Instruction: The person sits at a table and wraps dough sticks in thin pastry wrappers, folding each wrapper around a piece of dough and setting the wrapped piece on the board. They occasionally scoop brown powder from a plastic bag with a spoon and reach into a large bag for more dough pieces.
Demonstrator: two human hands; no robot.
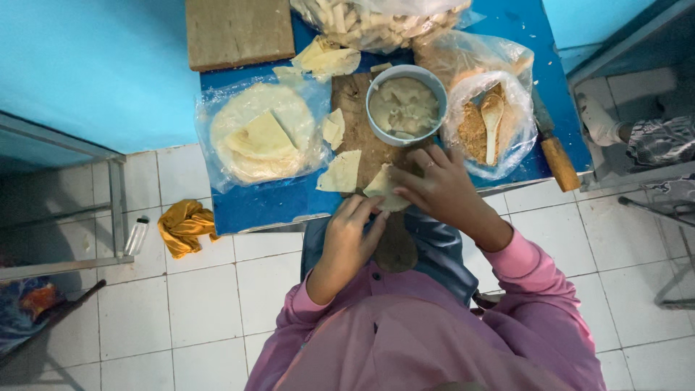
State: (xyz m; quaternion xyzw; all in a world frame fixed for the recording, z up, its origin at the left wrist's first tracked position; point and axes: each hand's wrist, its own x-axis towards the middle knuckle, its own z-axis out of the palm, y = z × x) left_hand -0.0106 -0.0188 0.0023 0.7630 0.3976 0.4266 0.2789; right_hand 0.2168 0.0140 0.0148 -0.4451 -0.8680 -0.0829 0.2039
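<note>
In the head view, the left hand [350, 235] and right hand [434, 190] both pinched a pale wrapper piece [385, 190] between their fingertips, over the wooden board [358, 130]. Just beyond the grip stood the filling bowl [405, 105]; another wrapper [340, 172] lay left of it.

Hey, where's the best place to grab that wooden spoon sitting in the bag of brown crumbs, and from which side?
Probably by the handle end of the pale wooden spoon. The bowl lies at the far end, the handle pointing back toward the person. Come from the near side, over the open rim of the clear plastic bag of brown crumbs, pinching the handle with the fingers of the right hand, which is nearest.
</note>
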